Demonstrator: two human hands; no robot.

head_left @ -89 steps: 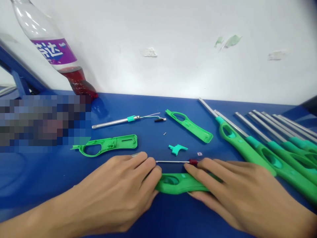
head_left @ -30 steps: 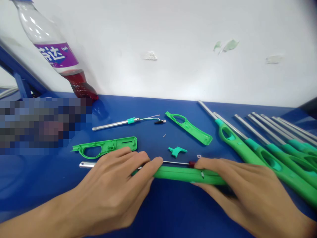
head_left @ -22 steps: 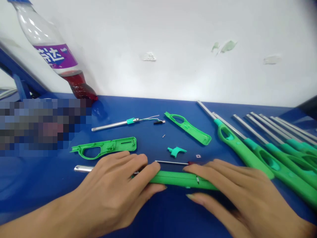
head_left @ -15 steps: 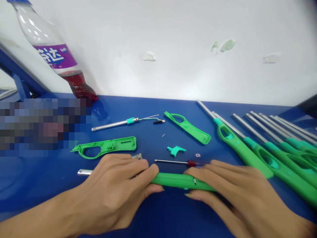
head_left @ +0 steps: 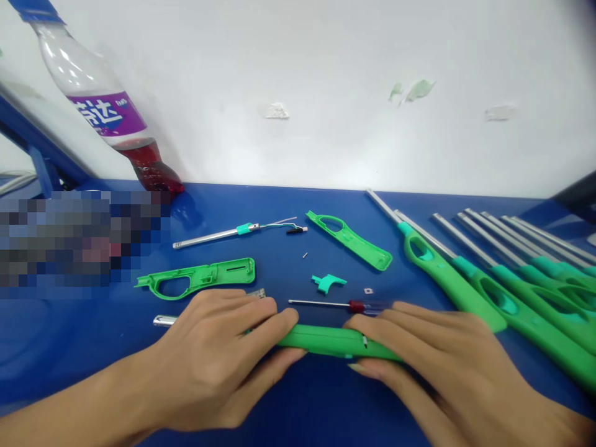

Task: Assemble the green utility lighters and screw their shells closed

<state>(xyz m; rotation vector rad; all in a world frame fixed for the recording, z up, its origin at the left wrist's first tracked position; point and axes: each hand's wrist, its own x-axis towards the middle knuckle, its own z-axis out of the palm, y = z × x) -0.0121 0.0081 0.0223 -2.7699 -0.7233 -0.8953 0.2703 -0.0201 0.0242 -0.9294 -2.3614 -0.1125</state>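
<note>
Left fingers (head_left: pixel 280 326) and right fingers (head_left: pixel 379 330) grip a green lighter (head_left: pixel 321 339); a screwdriver (head_left: pixel 356 307) lies beyond.

Blue table (head_left: pixel 107 341), green shell halves (head_left: pixel 363 246), screwdriver (head_left: pixel 356 306), lighters (head_left: pixel 454 284)

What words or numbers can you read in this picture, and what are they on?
"芬达": big white writing on the bottle's purple label; the first character is partly turned away.
"FANTA": small, slightly blurred letters on the same label.
Too small to read: the tiny print low on that label.
No readable writing shows on the green lighter in the hands or the screwdriver.
I can't read any numbers.
</note>
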